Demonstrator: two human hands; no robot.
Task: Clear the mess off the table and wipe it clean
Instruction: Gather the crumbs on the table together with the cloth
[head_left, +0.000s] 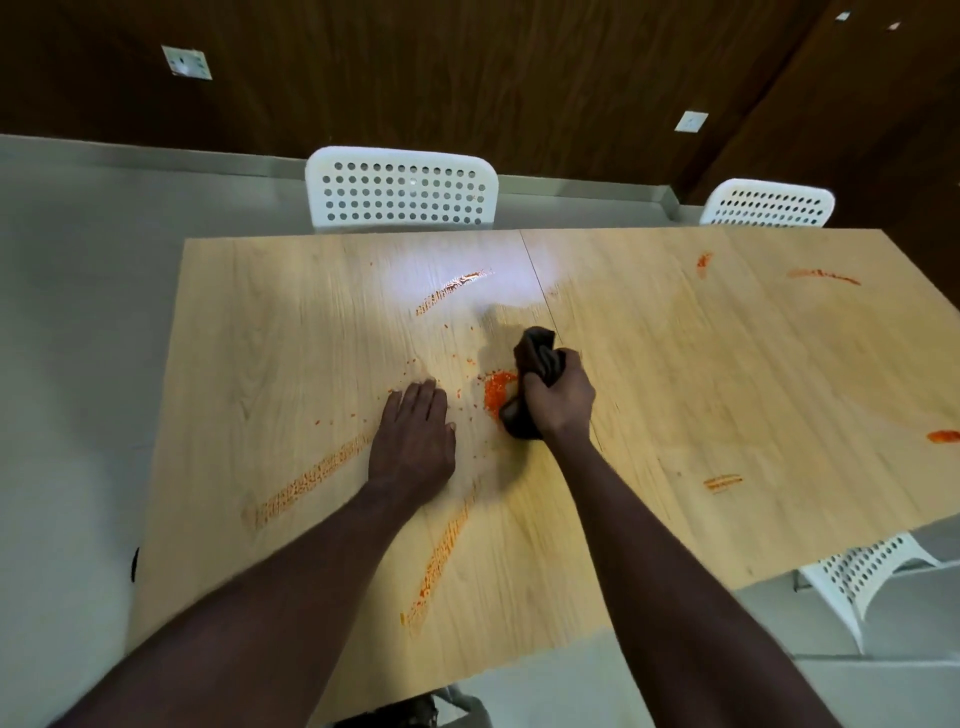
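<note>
Nearest the person, a long orange streak (441, 556) runs up from the near edge of the wooden table (649, 389), with a second streak (311, 480) angling off to its left. Just beyond them the left hand (415, 436) lies flat, fingers straight, pressing on the tabletop among scattered orange crumbs as a brace. To its right, the right hand (558, 400) is clenched round a bunched dark cloth (537, 348), whose lower end touches the table just beside a thick orange blob (496, 389). The blob looks like the step in hand. A bunched cloth gives little contact, so it would likely do better flattened, pressed down and drawn inward to gather the paste and crumbs, not smear them outward. Further out lies another streak (452, 291) under the glare, near the seam (550, 306) between the two tabletop panels, where paste could lodge. The right panel holds a short smear (722, 483), a dab (943, 436) at its right edge and two far marks (826, 276). The left and near edges are open, so crumbs could fall to the floor. Two white perforated chairs (400, 189) stand along the far edge, and one (862, 571) sits under the near right corner.
</note>
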